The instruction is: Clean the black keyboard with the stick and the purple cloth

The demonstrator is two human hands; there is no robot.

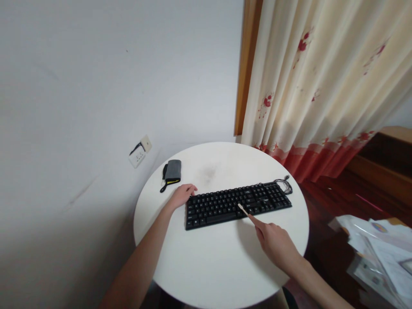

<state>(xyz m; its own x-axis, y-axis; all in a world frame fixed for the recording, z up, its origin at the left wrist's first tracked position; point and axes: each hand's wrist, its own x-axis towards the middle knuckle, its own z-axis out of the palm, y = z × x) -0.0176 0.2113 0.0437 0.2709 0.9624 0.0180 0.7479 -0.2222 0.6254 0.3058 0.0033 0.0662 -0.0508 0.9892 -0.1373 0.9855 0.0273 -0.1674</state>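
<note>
Head view: right fingers [256, 222] hold pale stick [243, 210] over keyboard [222, 205]

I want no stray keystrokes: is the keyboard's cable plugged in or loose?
Loose: the cable lies looped by the black keyboard, its plug resting on the white table.

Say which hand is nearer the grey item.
Left. The left hand is close in front of the grey item; the right hand is farther off, in front of the keyboard.
</note>
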